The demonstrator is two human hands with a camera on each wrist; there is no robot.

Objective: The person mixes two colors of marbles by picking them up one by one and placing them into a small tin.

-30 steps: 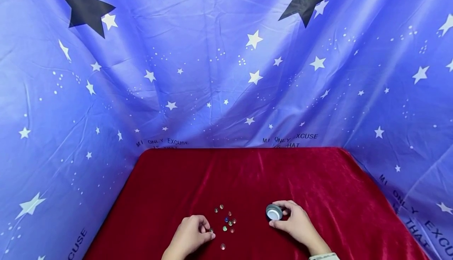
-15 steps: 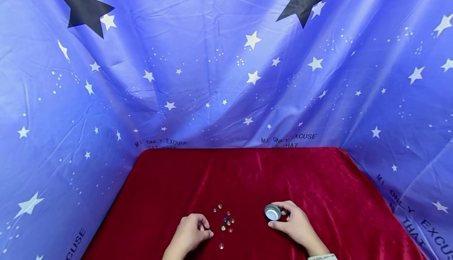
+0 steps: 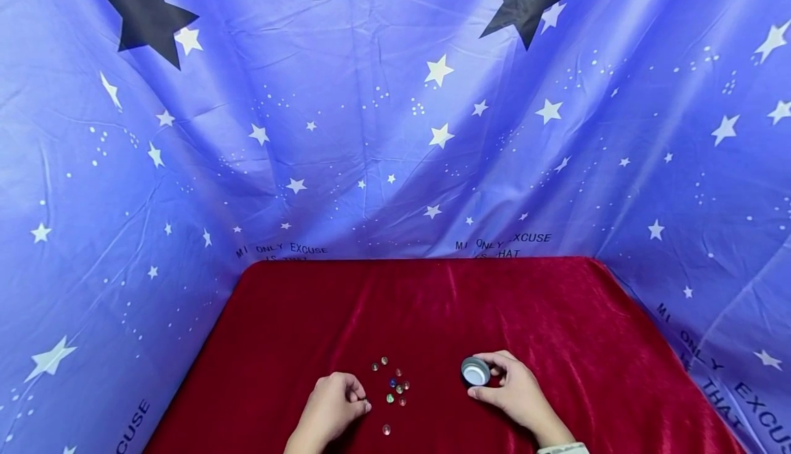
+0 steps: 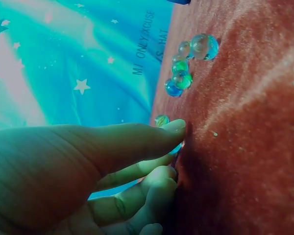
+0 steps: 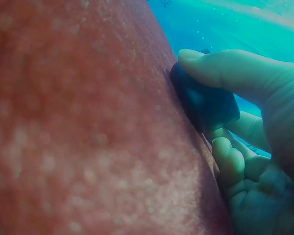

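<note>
My left hand (image 3: pixel 331 406) is low over the red cloth, left of a loose cluster of glass marbles (image 3: pixel 399 389). Between its thumb and fingers it pinches a marble (image 4: pixel 175 149), mostly hidden by the thumb in the left wrist view. To the right of the cluster, my right hand (image 3: pixel 519 392) grips a small dark cup (image 3: pixel 476 371) with a pale inside, its mouth facing up toward the head camera. In the right wrist view the thumb lies along the side of that cup (image 5: pixel 206 100), close over the cloth.
One marble (image 3: pixel 386 430) lies apart, nearer the front, and two more (image 3: pixel 380 363) sit behind the cluster. Red velvety cloth (image 3: pixel 426 303) covers the table. A blue star-printed curtain (image 3: pixel 371 131) stands around its back and sides.
Both hands hold nearly the same pose. The pinched marble shows less between my left fingers than a second ago. The whole head view has shifted slightly.
</note>
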